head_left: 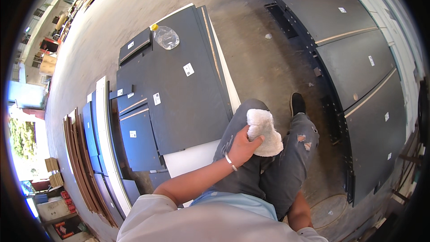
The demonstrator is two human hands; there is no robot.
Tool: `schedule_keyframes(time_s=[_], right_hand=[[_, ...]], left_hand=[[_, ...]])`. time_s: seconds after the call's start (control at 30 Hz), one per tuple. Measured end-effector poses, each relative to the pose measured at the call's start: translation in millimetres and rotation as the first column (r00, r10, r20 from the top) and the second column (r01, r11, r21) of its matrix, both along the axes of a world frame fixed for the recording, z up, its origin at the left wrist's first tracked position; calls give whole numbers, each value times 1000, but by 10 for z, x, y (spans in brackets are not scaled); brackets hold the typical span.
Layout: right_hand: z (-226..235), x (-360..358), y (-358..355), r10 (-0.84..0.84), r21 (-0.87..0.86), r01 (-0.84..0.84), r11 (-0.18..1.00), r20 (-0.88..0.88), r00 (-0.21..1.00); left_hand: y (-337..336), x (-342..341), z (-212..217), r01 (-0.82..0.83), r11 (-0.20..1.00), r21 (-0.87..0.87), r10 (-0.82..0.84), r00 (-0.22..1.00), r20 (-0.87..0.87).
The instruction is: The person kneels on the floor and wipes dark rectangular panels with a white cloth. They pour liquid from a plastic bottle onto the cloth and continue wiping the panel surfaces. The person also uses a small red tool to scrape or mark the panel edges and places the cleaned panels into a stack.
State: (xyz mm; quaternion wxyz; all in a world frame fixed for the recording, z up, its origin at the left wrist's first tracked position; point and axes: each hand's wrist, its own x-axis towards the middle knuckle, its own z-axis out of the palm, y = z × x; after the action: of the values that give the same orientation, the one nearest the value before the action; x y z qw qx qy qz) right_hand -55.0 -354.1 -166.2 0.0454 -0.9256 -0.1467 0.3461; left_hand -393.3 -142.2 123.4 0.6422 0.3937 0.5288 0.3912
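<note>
My left hand (244, 147) grips a white fluffy cloth (264, 133) above my thigh, thumb on top and fingers partly hidden behind it. The cloth has a greyish patch in its middle. A white band circles that wrist. Of my right arm only the forearm shows, beside my leg at the lower right; its hand is hidden. Ahead and to the left of the cloth lies a stack of dark grey panels (186, 103) with small white labels. On the stack, a clear plastic bottle (166, 38) with a yellow cap lies on its side.
At the right stands a long row of dark panels (365, 107) with pale strips between them. Brown boards (80, 161) and a white board (112, 139) lie left of the stack. Concrete floor (251, 45) runs between stack and row. Shelving and goods line the far left.
</note>
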Motion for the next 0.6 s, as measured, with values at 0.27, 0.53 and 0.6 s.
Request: schedule_keyframes(time_s=[0.27,0.53,0.6], right_hand=[[742,612,1023,-287,564,486,668,-407,867],[3129,-624,2460,623,927,181,329,-357,696],[3237,-884,2867,662,881,244,405,-466,587]], left_hand=[[291,347,-87,-47,992,113,37,995,89],[851,285,87,-17,996,83,-5,967,256],[963,117,147,-21,998,-58,52,797,602]])
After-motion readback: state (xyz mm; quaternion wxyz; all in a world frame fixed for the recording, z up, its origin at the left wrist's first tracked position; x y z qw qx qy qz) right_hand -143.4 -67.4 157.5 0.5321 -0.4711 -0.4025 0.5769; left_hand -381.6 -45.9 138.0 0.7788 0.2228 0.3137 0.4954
